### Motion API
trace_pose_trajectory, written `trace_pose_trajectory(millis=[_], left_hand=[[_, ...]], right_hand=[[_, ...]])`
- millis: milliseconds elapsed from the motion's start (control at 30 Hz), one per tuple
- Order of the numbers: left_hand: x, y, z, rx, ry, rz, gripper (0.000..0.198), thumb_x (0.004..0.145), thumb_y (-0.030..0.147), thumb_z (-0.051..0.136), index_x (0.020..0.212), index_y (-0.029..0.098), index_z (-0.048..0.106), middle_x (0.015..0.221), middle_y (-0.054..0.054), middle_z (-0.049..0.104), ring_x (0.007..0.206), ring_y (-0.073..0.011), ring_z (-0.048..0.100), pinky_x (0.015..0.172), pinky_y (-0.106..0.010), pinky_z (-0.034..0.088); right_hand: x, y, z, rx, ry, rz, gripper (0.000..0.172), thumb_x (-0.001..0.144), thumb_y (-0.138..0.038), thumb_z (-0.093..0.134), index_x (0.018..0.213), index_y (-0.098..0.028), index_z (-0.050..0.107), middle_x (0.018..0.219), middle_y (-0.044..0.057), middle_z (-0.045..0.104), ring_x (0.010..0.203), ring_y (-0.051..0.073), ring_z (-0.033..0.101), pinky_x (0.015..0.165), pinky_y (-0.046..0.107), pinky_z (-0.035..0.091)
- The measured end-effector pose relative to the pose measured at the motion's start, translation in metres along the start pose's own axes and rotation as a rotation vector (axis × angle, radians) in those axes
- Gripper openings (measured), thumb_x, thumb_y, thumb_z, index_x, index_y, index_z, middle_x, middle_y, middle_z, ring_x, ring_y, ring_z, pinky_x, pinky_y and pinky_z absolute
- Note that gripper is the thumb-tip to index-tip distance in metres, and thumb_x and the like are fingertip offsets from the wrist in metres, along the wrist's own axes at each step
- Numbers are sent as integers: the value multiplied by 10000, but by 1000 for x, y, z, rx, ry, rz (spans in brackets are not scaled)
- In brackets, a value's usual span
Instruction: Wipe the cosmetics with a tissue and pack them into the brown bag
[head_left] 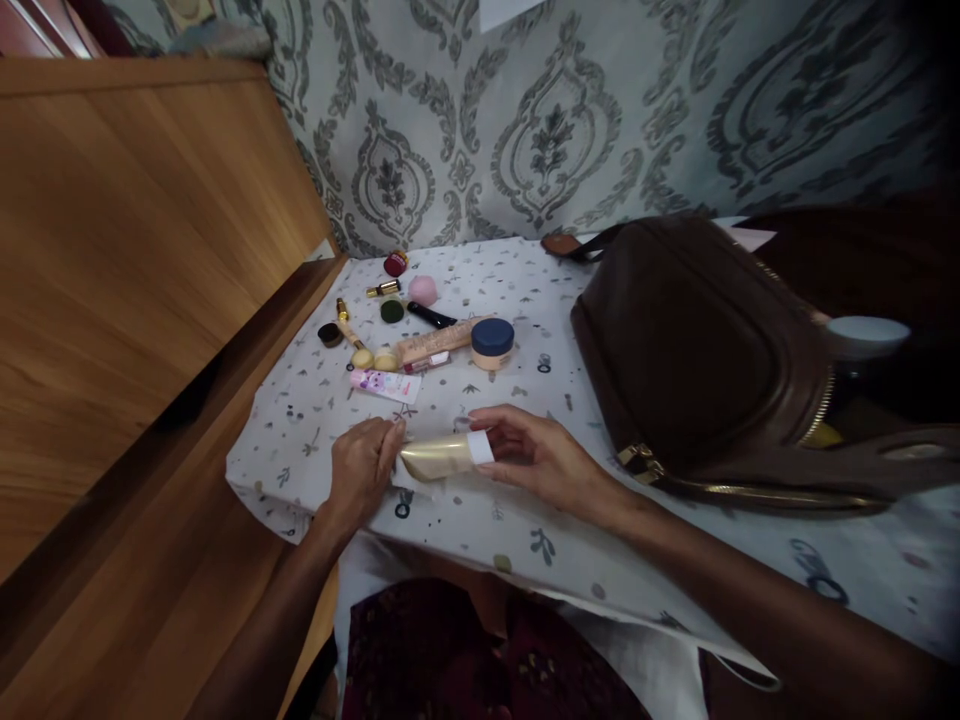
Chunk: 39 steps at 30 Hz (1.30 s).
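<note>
A gold tube with a white cap (442,456) is held level just above the patterned cloth (525,540). My left hand (364,470) pinches its flat crimped end. My right hand (536,452) has its fingers closed round the white cap end. Both hands sit near the cloth's front edge.
Behind the hands lie several cosmetics: a pink tube (386,384), a blue-lidded jar (493,343), a long beige tube (435,341), a pink sponge (422,290), a lipstick (383,289). A large brown handbag (697,350) lies open at right. A wooden board (120,250) rises at left.
</note>
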<state>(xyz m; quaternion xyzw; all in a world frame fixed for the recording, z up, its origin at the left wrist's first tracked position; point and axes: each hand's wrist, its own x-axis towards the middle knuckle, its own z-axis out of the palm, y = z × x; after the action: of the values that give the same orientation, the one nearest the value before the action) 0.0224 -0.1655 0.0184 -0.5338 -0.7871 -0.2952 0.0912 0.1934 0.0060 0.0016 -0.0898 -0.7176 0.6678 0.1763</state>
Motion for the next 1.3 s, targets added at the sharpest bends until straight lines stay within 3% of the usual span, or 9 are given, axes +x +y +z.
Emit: trace_pose_trajectory(millis=[233,333,433,500,667,800,933,1100,1300], left_hand=[[15,2,-14,-38,145,-17,449,999,329,367,566,214,347,540,38,390,505,-114,391,533,-261,292],[26,20,-16,-19,180,23,376,1018,323,331,713,200,514,673,2,543,646,-148,530,615,-263,386],[29,47,-8,109,-13,254,306,1008,384,381,1121,169,567,1056,-94,654,984,-232,607,823,-353,455],[27,59,-1,219,-171,393,417,975,472,446,1224,145,514,1185,-142,624,1091,-282,585,903,-431,443],[24,54,-3,403,-394,434,496,890,628,489,987,149,577,929,-99,639,877,-284,634,752,-407,473],[24,28,-17,444,-435,441,494,834,671,540,881,182,594,832,-63,628,773,-250,630,677,-351,448],[17,4,-27,306,-430,344,446,869,634,533,827,193,583,788,-38,633,706,-206,617,600,-285,398],[9,-10,-27,-80,-361,121,418,962,505,450,696,197,548,663,2,586,611,-145,549,583,-251,365],[21,3,-12,-408,-32,-227,451,941,455,450,570,203,401,534,45,360,521,-111,368,510,-242,290]], right_hand=[[0,-1,0,117,-1,93,352,675,-331,818,943,-206,627,916,25,681,870,175,656,814,369,551],[0,-3,1,77,19,62,322,684,-296,807,944,-206,639,926,26,685,860,171,651,822,364,538],[-1,-3,3,21,38,24,292,681,-292,800,910,-193,649,874,15,677,792,165,628,767,337,528],[-1,-2,3,-17,36,14,250,692,-295,782,874,-189,647,810,-1,657,731,157,600,691,310,511],[-3,-3,5,-125,-3,5,237,699,-272,774,888,-194,656,707,-33,606,632,125,525,584,257,430],[-4,-6,5,-176,-14,22,205,709,-239,759,886,-198,664,732,-20,621,652,130,533,584,254,424],[-3,-2,3,-169,-12,32,200,727,-257,749,904,-215,666,790,3,652,704,152,565,617,274,465],[-2,0,2,-108,8,47,247,740,-317,751,948,-218,663,817,13,666,732,165,589,659,299,490],[-1,-7,2,64,-27,111,322,702,-408,791,888,-198,632,779,-4,658,698,142,598,638,279,484]])
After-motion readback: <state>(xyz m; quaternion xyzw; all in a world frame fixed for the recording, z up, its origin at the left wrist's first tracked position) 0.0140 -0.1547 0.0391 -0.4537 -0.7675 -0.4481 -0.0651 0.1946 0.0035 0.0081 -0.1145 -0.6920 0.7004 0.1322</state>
